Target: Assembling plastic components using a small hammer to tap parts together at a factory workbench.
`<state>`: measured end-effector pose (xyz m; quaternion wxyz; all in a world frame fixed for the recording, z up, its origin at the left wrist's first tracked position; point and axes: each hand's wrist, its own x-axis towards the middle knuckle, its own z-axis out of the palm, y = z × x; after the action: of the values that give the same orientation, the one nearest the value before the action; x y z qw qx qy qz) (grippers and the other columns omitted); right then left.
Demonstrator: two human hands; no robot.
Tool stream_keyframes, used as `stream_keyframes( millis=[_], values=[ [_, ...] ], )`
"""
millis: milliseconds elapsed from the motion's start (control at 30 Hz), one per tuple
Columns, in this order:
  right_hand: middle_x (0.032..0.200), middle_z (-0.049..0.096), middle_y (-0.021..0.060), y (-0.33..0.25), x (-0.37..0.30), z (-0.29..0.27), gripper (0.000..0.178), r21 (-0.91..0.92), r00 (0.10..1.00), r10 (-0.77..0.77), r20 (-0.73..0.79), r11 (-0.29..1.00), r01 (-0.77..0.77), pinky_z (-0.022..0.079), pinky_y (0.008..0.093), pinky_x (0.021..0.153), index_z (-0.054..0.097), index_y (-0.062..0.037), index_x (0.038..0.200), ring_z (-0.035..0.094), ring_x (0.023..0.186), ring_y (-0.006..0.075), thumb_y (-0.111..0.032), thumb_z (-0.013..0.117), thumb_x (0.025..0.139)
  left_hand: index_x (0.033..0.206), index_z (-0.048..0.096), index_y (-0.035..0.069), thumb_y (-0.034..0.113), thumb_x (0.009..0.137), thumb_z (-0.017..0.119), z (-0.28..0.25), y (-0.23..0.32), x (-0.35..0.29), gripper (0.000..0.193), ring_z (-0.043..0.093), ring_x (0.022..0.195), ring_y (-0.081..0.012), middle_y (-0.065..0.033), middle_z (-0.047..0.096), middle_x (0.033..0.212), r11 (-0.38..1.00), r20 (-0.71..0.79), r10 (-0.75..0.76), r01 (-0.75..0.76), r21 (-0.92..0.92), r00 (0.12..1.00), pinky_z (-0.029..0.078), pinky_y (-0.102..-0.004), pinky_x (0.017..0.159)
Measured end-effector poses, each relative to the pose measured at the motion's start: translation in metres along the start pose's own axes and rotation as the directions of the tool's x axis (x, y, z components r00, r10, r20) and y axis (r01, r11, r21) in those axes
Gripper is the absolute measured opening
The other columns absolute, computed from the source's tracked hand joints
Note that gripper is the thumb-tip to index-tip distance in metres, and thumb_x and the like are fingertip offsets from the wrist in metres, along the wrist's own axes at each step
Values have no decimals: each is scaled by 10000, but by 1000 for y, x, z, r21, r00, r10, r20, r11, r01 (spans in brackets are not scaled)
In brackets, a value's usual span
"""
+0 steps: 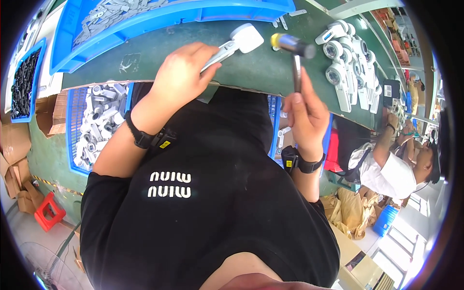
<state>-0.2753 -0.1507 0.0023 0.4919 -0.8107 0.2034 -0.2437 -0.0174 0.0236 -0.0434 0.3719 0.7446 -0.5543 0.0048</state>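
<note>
My left hand (186, 72) is closed round the grey shank of a white plastic part (247, 38). The part's broad, rounded-square head points away to the right, over the green worktop (183, 41). In my right hand (308, 108) is a small mallet (293, 46), gripped by its dark handle. Its head, yellow at one end and black at the other, is raised to the right of the white part, apart from it. Motion slightly blurs the mallet head.
A blue bin (145, 24) of flat grey pieces stands at the back left. Further left is a blue tray (33, 116) of small black pieces. White handled parts (350, 63) are heaped on the right. Below the worktop sits a crate (73, 130) of white parts. Another person (394, 169) works at right.
</note>
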Motion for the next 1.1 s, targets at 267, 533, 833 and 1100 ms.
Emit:
stream_keyframes(
  millis=[267,533,833,1100],
  values=[
    [871,709,28,20,19,33,511,-20,979,-158,-128,987,156,466,217,646,554,-9,1625,551,679,41,-45,608,1118,1079,770,30,111,922,844,26,-15,-6,191,748,904,-340,-106,758,1025,976,-290,205,-217,-9,935,628,-429,781],
    [769,582,-39,-8,11,27,544,164,984,21,-176,986,8,401,194,580,484,-13,1673,485,646,20,-33,552,1134,1070,742,12,84,900,866,23,-8,-2,223,755,905,-361,-134,764,1033,992,-198,61,-81,-97,978,620,-431,779],
    [842,713,61,-12,7,28,543,-70,987,-153,57,985,157,503,273,671,629,-18,1567,603,682,111,55,659,1030,1285,659,31,99,908,891,32,-7,4,448,818,1001,-323,-144,824,1071,949,-227,-130,55,-310,965,629,-390,862],
    [824,673,172,9,33,42,555,-390,955,-193,226,880,270,544,343,688,679,-57,1517,629,668,329,60,705,974,1280,639,34,88,896,896,32,-12,4,465,822,1002,-297,-140,833,1047,940,-209,-136,60,-336,968,623,-379,873]
  ],
)
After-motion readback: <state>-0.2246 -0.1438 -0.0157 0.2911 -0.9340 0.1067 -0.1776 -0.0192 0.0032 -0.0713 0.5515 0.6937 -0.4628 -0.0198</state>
